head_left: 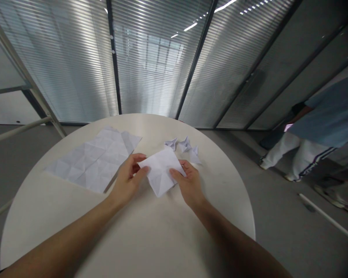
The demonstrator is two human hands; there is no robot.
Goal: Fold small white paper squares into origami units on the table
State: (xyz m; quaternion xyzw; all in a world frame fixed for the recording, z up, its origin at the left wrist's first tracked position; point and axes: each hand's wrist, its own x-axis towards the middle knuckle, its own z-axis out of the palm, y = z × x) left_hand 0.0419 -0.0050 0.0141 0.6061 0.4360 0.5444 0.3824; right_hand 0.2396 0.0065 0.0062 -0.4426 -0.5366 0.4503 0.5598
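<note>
Two bare hands share one squarish paper, held over the middle of the round white bench. The left hand has its grip clamped on the left corner, thumb on the upper face and forefinger curled round towards the far side. The right hand is likewise closed on the right-hand part, its thumb lying further in on the face and its fingers behind the edge. Whether the lowest corner touches the bench cannot be told.

Faint creases run across the paper, and a second layer seems to show along the near right edge, so the step in hand looks like shaping or turning a part-folded piece. The next move seems to call for a steady pinch on the left while the right thumb presses along a crease, with the layers kept lined up.

Beyond the right hand sit three small folded paper pieces, peaked and near one another. To the left, a large creased sheet lies spread out, apart from the held paper.
</note>
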